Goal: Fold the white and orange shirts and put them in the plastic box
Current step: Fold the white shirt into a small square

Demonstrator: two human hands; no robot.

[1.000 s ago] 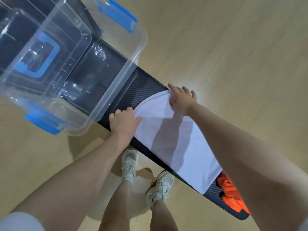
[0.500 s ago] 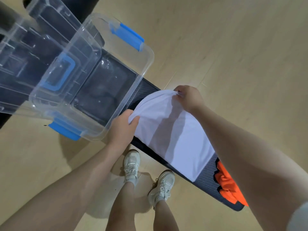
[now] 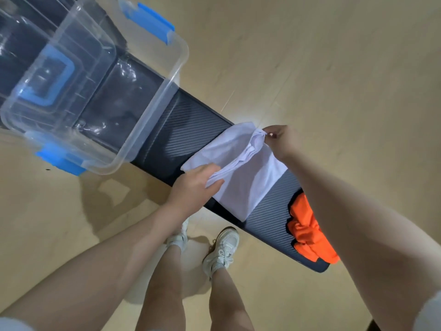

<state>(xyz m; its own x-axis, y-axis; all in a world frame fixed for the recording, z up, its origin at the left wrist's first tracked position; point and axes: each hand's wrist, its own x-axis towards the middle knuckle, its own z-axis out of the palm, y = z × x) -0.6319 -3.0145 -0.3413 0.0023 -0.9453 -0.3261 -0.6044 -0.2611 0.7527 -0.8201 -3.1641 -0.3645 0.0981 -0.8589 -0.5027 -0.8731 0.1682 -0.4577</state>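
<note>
The white shirt [image 3: 248,180] lies partly folded on a narrow black bench [image 3: 191,132]. My left hand [image 3: 193,187] grips its near edge. At the far edge, my right hand [image 3: 280,139] pinches a bunched corner and holds it lifted, so the end nearest the box is doubled back over the rest. The orange shirt [image 3: 307,230] sits crumpled at the right end of the bench, partly hidden by my right forearm. The clear plastic box [image 3: 152,120] with blue latches stands open at the left end of the bench, with nothing inside it.
A clear lid with a blue handle [image 3: 50,80] lies beside the box on the left. The bench stands on a light wooden floor [image 3: 334,68]. My legs and white shoes [image 3: 222,249] are just in front of the bench.
Both hands have gone from pressing the flat shirt to gripping its left end, lifting it and folding it back toward the right. The view has shifted left.
</note>
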